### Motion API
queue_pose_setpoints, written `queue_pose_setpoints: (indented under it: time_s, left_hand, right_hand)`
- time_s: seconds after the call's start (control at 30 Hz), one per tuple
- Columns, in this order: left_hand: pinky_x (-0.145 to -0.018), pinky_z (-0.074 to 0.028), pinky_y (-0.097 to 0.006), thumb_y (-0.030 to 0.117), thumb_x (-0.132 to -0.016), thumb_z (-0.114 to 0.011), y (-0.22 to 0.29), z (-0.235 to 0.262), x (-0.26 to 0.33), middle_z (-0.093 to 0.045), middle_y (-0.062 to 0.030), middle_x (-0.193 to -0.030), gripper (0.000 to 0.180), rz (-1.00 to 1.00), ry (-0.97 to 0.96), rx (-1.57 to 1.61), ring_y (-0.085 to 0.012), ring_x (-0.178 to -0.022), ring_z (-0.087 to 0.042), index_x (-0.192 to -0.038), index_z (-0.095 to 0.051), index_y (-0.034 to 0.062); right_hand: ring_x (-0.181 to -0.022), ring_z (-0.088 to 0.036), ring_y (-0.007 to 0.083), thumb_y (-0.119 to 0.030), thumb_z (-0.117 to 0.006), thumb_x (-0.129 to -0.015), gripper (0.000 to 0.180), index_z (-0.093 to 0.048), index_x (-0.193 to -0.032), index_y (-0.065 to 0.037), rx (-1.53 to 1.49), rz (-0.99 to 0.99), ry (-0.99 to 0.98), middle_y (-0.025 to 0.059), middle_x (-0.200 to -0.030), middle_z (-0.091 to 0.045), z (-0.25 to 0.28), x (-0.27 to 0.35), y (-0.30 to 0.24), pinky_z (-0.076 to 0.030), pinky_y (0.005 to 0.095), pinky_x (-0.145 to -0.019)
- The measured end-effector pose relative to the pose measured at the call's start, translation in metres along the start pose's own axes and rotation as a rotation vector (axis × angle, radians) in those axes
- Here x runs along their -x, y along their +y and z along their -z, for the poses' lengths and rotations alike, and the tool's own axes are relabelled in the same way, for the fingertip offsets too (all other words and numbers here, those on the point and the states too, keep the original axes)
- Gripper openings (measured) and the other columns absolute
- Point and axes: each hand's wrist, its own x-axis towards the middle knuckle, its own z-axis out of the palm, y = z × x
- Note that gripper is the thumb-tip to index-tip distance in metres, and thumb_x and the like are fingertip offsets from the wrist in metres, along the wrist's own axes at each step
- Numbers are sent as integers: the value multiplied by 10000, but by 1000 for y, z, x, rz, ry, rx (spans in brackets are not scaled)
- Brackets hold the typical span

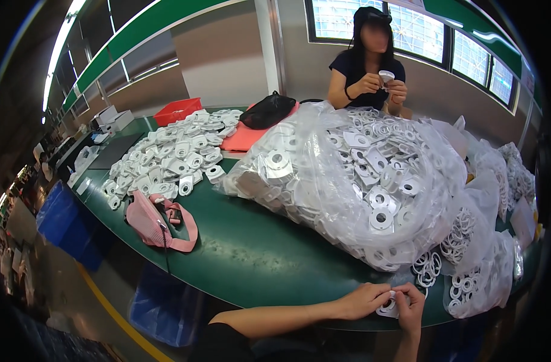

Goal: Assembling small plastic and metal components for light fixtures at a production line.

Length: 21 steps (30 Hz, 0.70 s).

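Near the table's front edge, my left hand (368,300) and my right hand (413,306) meet over a white plastic part (386,311) with a round hole. The fingers of both hands are closed on its upper edge, and its lower portion shows between them. Fingertips hide the exact contact. Just beyond my hands lies a large clear plastic bag (323,199) full of similar white parts. A small heap of thin white rings (427,269) rests right of my hands, beside a smaller clear bag of rings (465,292).
Across the green table (245,259), a person (367,72) holds a white part. At left are a pile of white parts (167,157), a pink waist bag (152,223) and a red bin (177,111). A black bag (269,111) lies behind. Blue bins (70,220) stand below the edge.
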Motion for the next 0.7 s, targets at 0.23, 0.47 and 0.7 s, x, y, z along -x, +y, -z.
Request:
queue_pose_setpoints:
  time_s: [0.23,0.47,0.7]
  left_hand:
    - [-584,-414,-453,275,-893,-461,0,4,1,-569,-195,-676,285,-6,78,-401,-403,-682,-551,-787,-540,22]
    - [-584,-426,-413,325,-883,-521,0,-3,-2,-578,-190,-714,303,61,90,-189,-375,-664,-563,-912,-496,24]
    - [-628,-419,-420,231,-876,-556,5,-17,4,-544,-226,-798,304,-122,38,-213,-400,-731,-532,-981,-382,5]
  right_hand:
    - [-646,-558,73,-22,-618,-794,63,-620,-782,40,-18,-106,-38,53,-697,-625,-2,2,2,-427,205,-583]
    - [-619,-517,46,-43,-597,-834,57,-597,-817,11,-111,-106,49,8,-696,-592,-2,2,5,-401,188,-554]
    - [-653,-444,18,-161,-519,-927,112,-500,-886,-59,-495,-51,343,-32,-770,-520,-1,-3,19,-335,168,-559]
